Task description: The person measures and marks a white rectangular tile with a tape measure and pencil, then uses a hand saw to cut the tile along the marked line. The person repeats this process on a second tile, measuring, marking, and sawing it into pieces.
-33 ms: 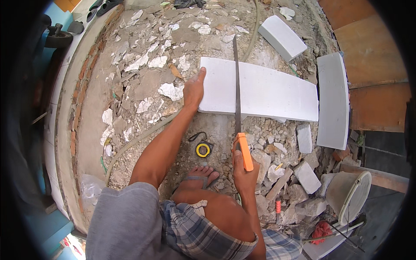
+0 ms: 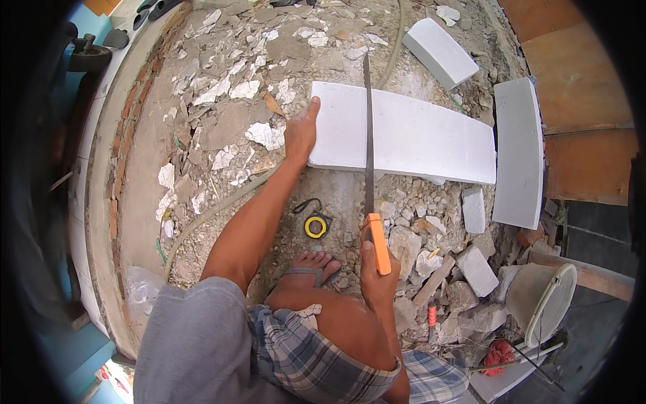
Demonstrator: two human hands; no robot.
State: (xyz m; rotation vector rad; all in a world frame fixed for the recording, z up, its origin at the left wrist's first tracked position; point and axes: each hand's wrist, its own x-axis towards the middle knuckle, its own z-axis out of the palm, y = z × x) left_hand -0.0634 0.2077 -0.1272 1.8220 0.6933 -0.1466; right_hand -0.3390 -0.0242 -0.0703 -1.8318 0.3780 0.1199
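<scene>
A long white block (image 2: 431,138) lies crosswise on the rubble, with my left hand (image 2: 301,135) gripping its left end, thumb on top. My right hand (image 2: 380,273) is closed on the orange handle (image 2: 377,242) of a hand saw, whose long blade (image 2: 369,155) crosses the block left of its middle, pointing away from me. Whether the teeth sit in a cut, I cannot tell. A black and yellow tape measure (image 2: 316,226) lies below the block, between my left forearm and the saw, just above my sandalled foot (image 2: 309,273).
Other white blocks (image 2: 441,54) (image 2: 517,151) lie to the right. A bucket (image 2: 538,310), broken pieces (image 2: 474,269) and a red-handled tool (image 2: 432,316) are at lower right. A hose (image 2: 222,209) crosses the rubble. A brick edge (image 2: 131,128) runs along the left, wooden panels (image 2: 579,81) along the right.
The saw and my right hand have moved a little toward me along the blade's line. My left hand stays on the block; the view has shifted slightly.
</scene>
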